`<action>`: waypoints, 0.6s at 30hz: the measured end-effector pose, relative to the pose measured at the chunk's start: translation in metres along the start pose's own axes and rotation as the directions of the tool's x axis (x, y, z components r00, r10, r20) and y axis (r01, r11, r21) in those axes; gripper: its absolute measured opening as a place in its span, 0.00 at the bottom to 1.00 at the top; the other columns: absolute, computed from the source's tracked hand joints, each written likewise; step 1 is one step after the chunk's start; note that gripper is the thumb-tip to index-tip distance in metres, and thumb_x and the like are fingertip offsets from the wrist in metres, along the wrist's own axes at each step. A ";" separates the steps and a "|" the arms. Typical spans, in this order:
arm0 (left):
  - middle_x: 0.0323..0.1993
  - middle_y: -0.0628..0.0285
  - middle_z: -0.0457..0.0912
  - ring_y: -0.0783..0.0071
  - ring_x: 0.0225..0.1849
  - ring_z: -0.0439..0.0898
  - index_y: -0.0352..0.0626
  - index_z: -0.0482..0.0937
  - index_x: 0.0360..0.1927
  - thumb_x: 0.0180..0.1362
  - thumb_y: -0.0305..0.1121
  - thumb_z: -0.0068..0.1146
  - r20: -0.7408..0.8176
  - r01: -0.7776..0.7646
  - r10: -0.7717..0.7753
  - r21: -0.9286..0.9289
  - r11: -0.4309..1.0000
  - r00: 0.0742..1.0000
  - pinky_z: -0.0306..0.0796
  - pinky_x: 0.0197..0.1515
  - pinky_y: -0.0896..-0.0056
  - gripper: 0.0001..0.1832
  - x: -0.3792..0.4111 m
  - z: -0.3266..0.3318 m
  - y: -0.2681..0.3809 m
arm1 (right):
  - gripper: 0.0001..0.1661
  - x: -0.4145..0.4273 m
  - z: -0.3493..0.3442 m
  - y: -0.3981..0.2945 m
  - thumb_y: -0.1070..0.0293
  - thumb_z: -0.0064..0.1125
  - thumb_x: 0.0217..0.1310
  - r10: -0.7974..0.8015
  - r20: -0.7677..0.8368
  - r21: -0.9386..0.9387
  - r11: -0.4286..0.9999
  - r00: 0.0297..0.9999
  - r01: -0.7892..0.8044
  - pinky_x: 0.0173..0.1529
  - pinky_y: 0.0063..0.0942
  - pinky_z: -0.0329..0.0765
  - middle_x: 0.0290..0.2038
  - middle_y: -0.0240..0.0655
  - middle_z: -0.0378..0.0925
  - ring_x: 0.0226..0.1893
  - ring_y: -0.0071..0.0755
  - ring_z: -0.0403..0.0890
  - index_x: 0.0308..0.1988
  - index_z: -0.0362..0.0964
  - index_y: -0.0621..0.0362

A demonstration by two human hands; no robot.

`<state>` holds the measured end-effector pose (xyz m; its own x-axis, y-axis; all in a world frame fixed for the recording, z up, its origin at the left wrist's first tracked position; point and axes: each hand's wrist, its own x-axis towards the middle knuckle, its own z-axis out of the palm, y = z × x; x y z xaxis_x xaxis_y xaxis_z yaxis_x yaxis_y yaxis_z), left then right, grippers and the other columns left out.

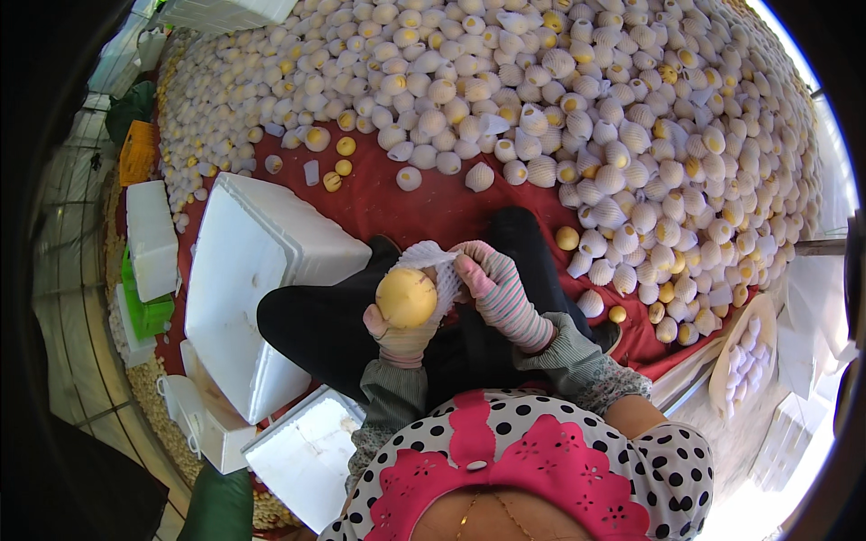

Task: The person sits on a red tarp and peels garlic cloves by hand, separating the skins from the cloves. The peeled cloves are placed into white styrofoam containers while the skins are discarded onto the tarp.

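My left hand [404, 338], in a striped fingerless glove, holds a round yellow fruit [406, 297] above my lap. A white foam net sleeve [443, 274] lies against the fruit's far and right side. The fingers of my right hand [497, 284], gloved alike, pinch the right edge of that sleeve. Beyond my knees a large heap of fruits in foam nets [473, 81] spreads over a red cloth [433, 203]. A few bare yellow fruits [344, 167] lie at the heap's near edge.
White foam boxes [237, 291] stand close on my left, one lying open [308, 453] beside my left elbow. Farther left are a green crate [145, 311] and an orange crate [137, 152]. At the right, a sack [747, 355] holds pale foam sleeves.
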<state>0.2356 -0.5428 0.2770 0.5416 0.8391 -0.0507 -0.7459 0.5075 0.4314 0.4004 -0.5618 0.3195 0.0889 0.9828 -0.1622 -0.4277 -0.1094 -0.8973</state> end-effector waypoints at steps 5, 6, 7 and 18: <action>0.51 0.52 0.70 0.58 0.54 0.72 0.40 0.58 0.63 0.48 0.42 0.55 -0.255 -0.044 0.202 0.516 0.855 0.945 0.70 0.55 0.57 0.39 0.007 0.041 0.012 | 0.10 -0.010 -0.001 -0.006 0.73 0.56 0.57 -0.490 0.245 -0.580 0.618 0.837 0.531 0.26 0.29 0.74 0.23 0.35 0.75 0.20 0.37 0.78 0.41 0.71 0.62; 0.56 0.53 0.67 0.61 0.56 0.70 0.38 0.58 0.63 0.54 0.42 0.54 -0.177 -0.070 0.220 0.607 0.791 0.959 0.66 0.59 0.62 0.36 0.006 0.044 0.013 | 0.19 -0.011 -0.007 -0.009 0.68 0.62 0.53 -0.346 0.292 -0.627 0.634 0.891 0.452 0.34 0.32 0.77 0.37 0.43 0.77 0.31 0.50 0.80 0.46 0.69 0.61; 0.57 0.53 0.67 0.61 0.57 0.70 0.38 0.58 0.63 0.56 0.41 0.51 -0.197 -0.065 0.257 0.662 0.747 0.946 0.66 0.59 0.62 0.33 0.006 0.049 0.013 | 0.24 -0.010 -0.008 -0.010 0.65 0.63 0.52 -0.354 0.278 -0.618 0.645 0.893 0.449 0.38 0.32 0.77 0.42 0.45 0.74 0.36 0.50 0.79 0.49 0.67 0.61; 0.45 0.54 0.78 0.69 0.47 0.77 0.33 0.74 0.51 0.66 0.37 0.44 -0.045 0.063 0.473 0.998 -0.023 0.880 0.72 0.49 0.70 0.18 0.008 0.032 -0.006 | 0.50 0.010 -0.014 0.013 0.64 0.75 0.42 0.046 0.108 0.042 0.998 0.993 -0.050 0.53 0.26 0.73 0.50 0.40 0.68 0.48 0.29 0.73 0.61 0.53 0.65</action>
<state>0.2570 -0.5454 0.3027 0.1063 0.9871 0.1194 0.4379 -0.1543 0.8857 0.4084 -0.5554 0.2999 -0.0281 0.9871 -0.1579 -0.4687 -0.1525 -0.8701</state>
